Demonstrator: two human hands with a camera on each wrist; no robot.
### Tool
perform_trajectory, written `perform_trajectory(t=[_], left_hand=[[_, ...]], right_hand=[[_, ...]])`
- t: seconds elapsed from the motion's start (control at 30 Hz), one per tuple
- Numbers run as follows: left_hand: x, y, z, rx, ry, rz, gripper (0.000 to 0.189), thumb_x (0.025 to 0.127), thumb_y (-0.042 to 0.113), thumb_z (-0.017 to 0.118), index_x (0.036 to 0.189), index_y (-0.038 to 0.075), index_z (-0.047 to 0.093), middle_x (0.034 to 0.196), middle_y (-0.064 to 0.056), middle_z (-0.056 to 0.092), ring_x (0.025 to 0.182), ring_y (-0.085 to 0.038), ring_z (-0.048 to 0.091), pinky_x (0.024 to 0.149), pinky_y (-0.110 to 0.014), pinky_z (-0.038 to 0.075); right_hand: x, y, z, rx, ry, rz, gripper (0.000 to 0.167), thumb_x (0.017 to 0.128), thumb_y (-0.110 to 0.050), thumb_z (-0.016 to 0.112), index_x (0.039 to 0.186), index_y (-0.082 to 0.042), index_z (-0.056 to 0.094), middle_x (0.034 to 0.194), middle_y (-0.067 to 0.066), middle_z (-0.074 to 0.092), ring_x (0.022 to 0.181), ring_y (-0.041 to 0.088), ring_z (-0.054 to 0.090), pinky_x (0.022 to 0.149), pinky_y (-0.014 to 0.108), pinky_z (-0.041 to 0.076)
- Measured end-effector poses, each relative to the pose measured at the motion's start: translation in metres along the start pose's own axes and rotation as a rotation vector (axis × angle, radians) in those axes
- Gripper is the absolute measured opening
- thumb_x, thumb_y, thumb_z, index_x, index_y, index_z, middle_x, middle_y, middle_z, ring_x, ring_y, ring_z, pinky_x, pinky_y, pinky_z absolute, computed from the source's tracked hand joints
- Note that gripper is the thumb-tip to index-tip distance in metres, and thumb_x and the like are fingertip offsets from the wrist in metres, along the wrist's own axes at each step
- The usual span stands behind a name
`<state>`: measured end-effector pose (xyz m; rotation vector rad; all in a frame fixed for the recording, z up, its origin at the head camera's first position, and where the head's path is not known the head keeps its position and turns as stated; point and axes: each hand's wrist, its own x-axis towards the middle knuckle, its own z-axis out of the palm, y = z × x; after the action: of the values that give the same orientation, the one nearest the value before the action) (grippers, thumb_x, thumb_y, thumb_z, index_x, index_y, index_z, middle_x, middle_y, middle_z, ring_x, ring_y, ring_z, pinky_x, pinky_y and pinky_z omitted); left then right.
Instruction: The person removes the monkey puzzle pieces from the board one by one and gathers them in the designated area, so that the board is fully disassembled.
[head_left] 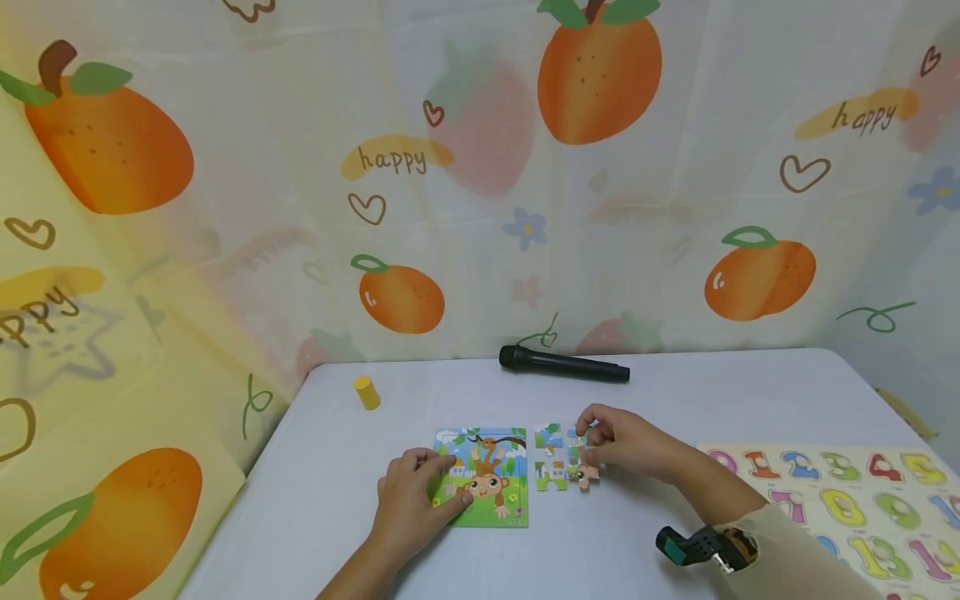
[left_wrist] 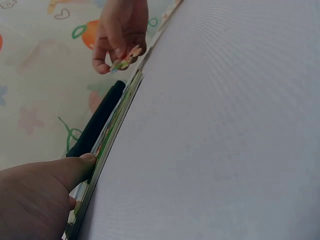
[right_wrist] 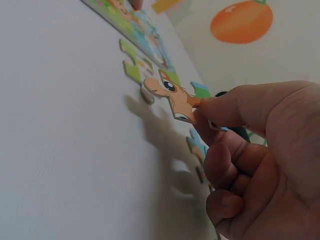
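My right hand [head_left: 626, 442] pinches a jigsaw piece [right_wrist: 176, 100] between thumb and fingers; part of a brown monkey face with an eye shows on it. In the right wrist view the piece is tilted above the table, its shadow beneath. My left hand [head_left: 416, 496] rests on the left side of the square monkey puzzle board [head_left: 502, 475], thumb and fingers lying over its picture. The left wrist view shows the thumb at the board's edge. More loose jigsaw pieces [head_left: 551, 475] lie just right of the board, some of them partly hidden by my right hand.
A black microphone [head_left: 566, 364] lies near the back of the white table [head_left: 300, 500]. At the back left stands a yellow cylinder [head_left: 367, 392]. A number board [head_left: 817, 483] lies at the right, under my right forearm. A fruit-patterned cloth [head_left: 465, 233] hangs behind.
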<state>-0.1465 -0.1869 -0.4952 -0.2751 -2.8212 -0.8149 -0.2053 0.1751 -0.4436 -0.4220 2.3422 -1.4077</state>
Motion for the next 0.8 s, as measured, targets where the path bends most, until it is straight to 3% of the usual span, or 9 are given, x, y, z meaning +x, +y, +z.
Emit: perform_trajectory(t=[0.37,0.8], left_hand=[[0.001,-0.001,0.000,0.001,-0.001,0.004,0.055,0.084,0.052,0.089,0.130,0.024,0.076,0.127,0.002,0.058,0.117,-0.026,0.051,0.093,-0.052,0.036],[-0.001,0.002,-0.002,-0.003,0.001,0.002,0.055,0.084,0.051,0.089,0.130,0.023,0.077,0.126,0.001,0.059,0.116,-0.027,0.051,0.093,-0.053,0.036]], right_hand=[[-0.014,0.010,-0.001,-0.040,0.034,-0.007,0.028,0.094,-0.004,0.078,0.117,-0.007,0.063,0.090,0.006,0.057,0.080,0.020,0.053,0.064,0.026,0.044],[-0.015,0.013,0.009,-0.229,0.150,-0.025,0.023,0.091,-0.008,0.082,0.109,-0.015,0.070,0.092,-0.002,0.061,0.080,0.018,0.053,0.067,0.028,0.043]])
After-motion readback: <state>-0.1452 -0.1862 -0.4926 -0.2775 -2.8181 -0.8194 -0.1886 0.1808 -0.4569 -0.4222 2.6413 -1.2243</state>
